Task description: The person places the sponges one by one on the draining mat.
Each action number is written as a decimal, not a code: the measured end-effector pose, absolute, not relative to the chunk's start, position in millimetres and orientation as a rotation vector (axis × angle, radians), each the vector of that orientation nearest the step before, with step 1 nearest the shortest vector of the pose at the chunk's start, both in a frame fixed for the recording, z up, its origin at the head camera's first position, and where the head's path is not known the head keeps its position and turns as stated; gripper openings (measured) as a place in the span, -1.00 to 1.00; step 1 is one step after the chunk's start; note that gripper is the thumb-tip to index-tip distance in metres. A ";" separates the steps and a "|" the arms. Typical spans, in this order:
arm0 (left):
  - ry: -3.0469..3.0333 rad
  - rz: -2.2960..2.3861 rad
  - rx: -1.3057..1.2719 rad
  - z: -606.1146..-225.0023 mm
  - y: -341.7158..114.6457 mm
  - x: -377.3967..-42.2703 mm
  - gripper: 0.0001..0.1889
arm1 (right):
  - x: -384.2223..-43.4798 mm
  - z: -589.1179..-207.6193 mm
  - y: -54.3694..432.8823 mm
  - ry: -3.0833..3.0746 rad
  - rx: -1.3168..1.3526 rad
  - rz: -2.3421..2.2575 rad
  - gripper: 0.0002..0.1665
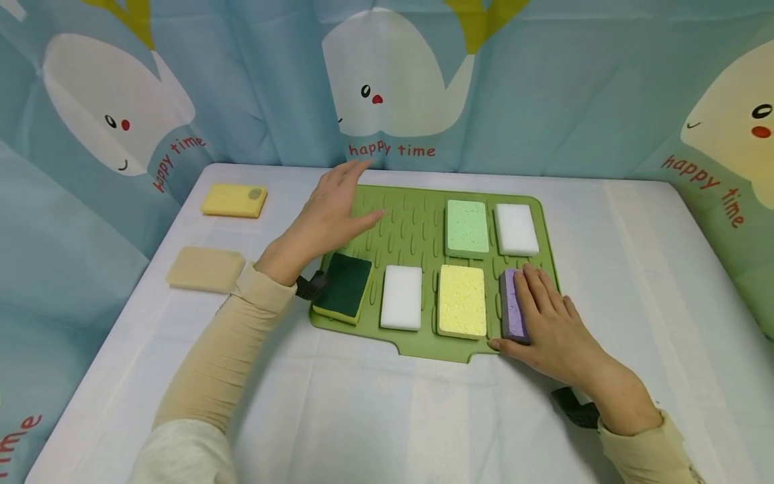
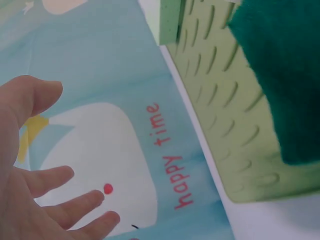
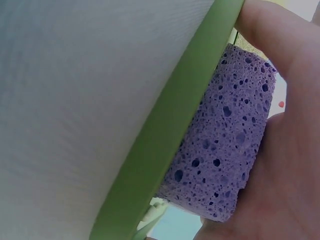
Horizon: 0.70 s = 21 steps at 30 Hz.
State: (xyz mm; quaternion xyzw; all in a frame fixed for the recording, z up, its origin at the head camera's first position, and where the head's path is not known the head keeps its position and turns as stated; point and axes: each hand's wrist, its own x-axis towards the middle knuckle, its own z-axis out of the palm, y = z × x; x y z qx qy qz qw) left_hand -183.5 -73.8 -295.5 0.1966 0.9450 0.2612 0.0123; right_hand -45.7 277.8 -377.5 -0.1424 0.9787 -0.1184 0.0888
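My left hand is held over the far left part of a green ridged mat, fingers spread and holding nothing. In the left wrist view its fingers reach out free, with a dark green scouring sponge off to the side. My right hand rests on a purple sponge at the mat's near right corner. Its fingers lie fairly straight over the top, and the thumb sticks out by the mat's front edge. In the right wrist view the porous side of the purple sponge shows below the palm.
On the mat lie a yellow sponge, two white sponges and a light green sponge. Left of it, on the white-covered table, are a yellow sponge and a beige sponge. A printed curtain hangs behind.
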 end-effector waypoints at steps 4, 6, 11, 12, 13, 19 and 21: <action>2.945 0.818 0.567 -298.1 -84.0 -177.8 -0.14 | -45.8 -377.7 277.8 2.911 -0.422 -0.356 0.43; 2.951 0.822 0.550 -299.9 -89.1 -174.4 -0.14 | -45.9 -377.7 278.0 2.910 -0.423 -0.360 0.44; 2.974 0.856 0.503 -304.0 -101.9 -166.0 -0.13 | -46.0 -377.7 278.1 2.911 -0.429 -0.359 0.44; 2.977 0.861 0.491 -304.5 -104.4 -164.6 -0.13 | -46.0 -377.7 278.0 2.911 -0.430 -0.359 0.44; 2.977 0.866 0.477 -305.0 -106.8 -163.3 -0.13 | -46.0 -377.8 277.9 2.912 -0.431 -0.357 0.43; 2.975 0.890 0.400 -310.5 -120.2 -157.2 -0.13 | -45.7 -378.4 278.1 2.916 -0.433 -0.354 0.44; 2.976 0.901 0.372 -312.4 -124.6 -155.1 -0.14 | -45.7 -378.3 278.3 2.915 -0.433 -0.355 0.44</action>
